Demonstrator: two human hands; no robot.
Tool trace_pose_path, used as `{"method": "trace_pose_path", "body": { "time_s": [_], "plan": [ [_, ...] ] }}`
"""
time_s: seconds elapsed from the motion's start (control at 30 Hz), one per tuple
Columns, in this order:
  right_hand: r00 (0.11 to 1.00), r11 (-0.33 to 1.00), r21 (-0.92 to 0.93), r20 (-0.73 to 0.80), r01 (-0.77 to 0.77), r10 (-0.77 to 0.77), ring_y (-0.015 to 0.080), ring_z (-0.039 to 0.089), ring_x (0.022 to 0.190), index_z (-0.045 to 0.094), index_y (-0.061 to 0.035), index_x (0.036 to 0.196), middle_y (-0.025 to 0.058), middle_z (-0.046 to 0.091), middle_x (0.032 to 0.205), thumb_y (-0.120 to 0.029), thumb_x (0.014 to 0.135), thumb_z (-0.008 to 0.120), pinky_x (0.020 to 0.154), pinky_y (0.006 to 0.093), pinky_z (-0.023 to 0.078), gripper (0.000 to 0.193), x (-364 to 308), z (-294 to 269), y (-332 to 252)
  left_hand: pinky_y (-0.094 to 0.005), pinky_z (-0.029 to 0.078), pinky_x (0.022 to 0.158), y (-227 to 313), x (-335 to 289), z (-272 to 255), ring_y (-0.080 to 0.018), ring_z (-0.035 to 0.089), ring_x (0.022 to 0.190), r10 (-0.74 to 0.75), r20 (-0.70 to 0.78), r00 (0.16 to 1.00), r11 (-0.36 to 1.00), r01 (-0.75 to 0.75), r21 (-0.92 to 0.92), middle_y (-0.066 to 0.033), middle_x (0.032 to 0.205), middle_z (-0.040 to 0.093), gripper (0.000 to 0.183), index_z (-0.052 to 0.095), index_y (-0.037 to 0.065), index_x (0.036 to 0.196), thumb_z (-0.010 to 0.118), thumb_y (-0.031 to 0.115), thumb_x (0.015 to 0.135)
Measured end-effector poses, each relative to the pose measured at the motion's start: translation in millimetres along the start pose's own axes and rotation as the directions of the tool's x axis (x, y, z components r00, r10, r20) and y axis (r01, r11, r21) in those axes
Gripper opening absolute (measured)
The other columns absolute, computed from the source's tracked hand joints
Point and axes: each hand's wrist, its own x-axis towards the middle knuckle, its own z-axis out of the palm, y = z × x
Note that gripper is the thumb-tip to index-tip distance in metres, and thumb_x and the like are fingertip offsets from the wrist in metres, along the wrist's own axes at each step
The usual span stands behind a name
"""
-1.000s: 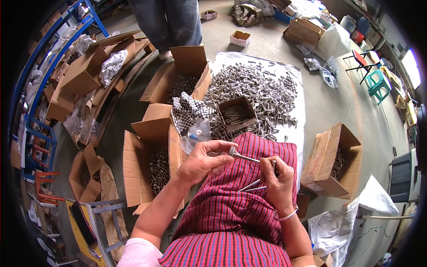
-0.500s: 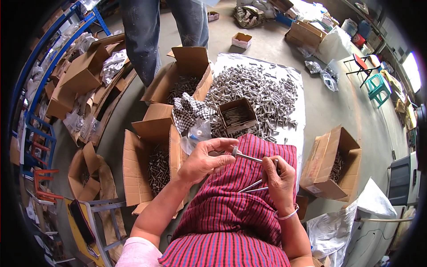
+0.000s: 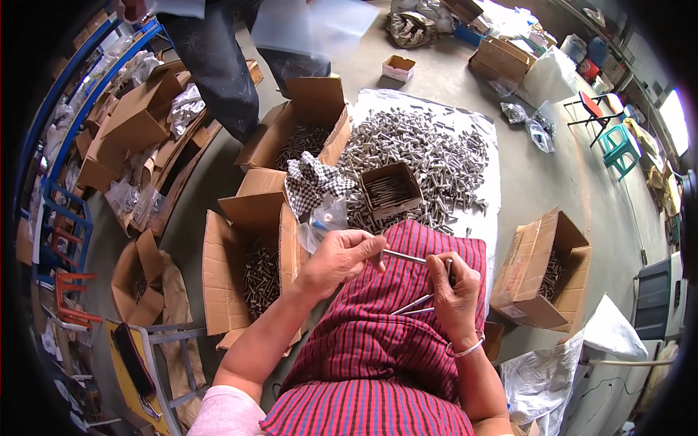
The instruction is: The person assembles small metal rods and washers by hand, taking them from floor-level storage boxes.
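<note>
A slim metal bolt (image 3: pixel 406 256) spans the gap between my hands above the lap. My left hand (image 3: pixel 333 261) pinches its head end between thumb and fingers, mostly covering the head. My right hand (image 3: pixel 456 291) grips the other end, and a second metal shank sticks up among its fingers. Two thin metal rods (image 3: pixel 411 306) lie on the striped red apron (image 3: pixel 363 349), close below the right hand. Past my knees, a small open box (image 3: pixel 392 212) of thin metal pins sits on a large heap of bolts (image 3: pixel 436 156).
The heap covers a white sheet (image 3: pixel 488 218). Cartons of bolts stand at left (image 3: pixel 218 269), behind it (image 3: pixel 254 149) and at right (image 3: pixel 520 269). A checkered cloth (image 3: pixel 313 182) hangs by the left cartons. A person (image 3: pixel 218 73) stands at the far left with a translucent sheet (image 3: pixel 313 25).
My left fingers have closed over the bolt's round head, which showed plainly before. The right hand has barely moved. The other person has shifted left, and the translucent sheet has come further into view.
</note>
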Motion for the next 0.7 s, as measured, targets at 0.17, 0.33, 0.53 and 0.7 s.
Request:
{"method": "trace_pose_path", "body": {
  "time_s": [0.17, 0.33, 0.53, 0.7],
  "plan": [
    [1.000, 1.000, 0.012, 0.014, -0.009, 0.008, 0.0052, 0.040, 0.042, 0.055, -0.0003, 0.070, 0.0005, 0.044, 0.048, -0.010, 0.085, 0.061, 0.040, 0.0241, 0.030, 0.018, 2.5, 0.5, -5.9, -0.0116, 0.027, 0.039, 15.4, -14.1, 13.5, 0.0027, 0.037, 0.047, 0.183, -0.013, 0.983, 0.983, -0.183, -0.009, -0.0085, 0.094, 0.064, 0.041, 0.051, 0.002, 0.119, 0.064, 0.008, 0.080],
    [0.997, 0.995, -0.061, 0.009, 0.080, -0.079, 0.0059, 0.037, 0.042, 0.054, -0.0003, 0.071, 0.0017, 0.042, 0.047, -0.011, 0.085, 0.061, 0.040, 0.0250, 0.029, 0.019, 9.4, 1.0, -6.0, -0.0115, 0.028, 0.043, 15.1, -12.2, 1.5, 0.0026, 0.041, 0.053, 0.066, 0.132, 0.989, 0.997, -0.070, 0.024, -0.0030, 0.093, 0.060, 0.057, 0.041, 0.004, 0.128, 0.069, 0.013, 0.079],
    [0.994, 0.991, -0.081, 0.019, 0.111, -0.110, 0.0063, 0.034, 0.043, 0.054, -0.0005, 0.070, 0.0020, 0.040, 0.048, -0.010, 0.084, 0.061, 0.040, 0.0255, 0.028, 0.019, 15.3, 0.0, -10.9, -0.0115, 0.027, 0.042, 9.5, -5.2, -6.2, 0.0027, 0.038, 0.051, 0.042, 0.190, 0.981, 0.998, -0.033, -0.050, -0.0065, 0.093, 0.063, 0.058, 0.036, 0.003, 0.132, 0.064, 0.014, 0.083],
    [0.995, 0.995, -0.055, 0.040, 0.088, -0.086, 0.0062, 0.033, 0.044, 0.054, -0.0002, 0.071, 0.0017, 0.040, 0.048, -0.010, 0.084, 0.061, 0.041, 0.0252, 0.028, 0.018, 16.8, 4.2, -13.4, -0.0130, 0.022, 0.036, 0.7, -1.7, -19.4, 0.0023, 0.032, 0.042, 0.008, 0.209, 0.978, 0.995, 0.013, -0.100, -0.0100, 0.093, 0.064, 0.050, 0.041, 0.006, 0.129, 0.061, 0.011, 0.083]
  ]
}}
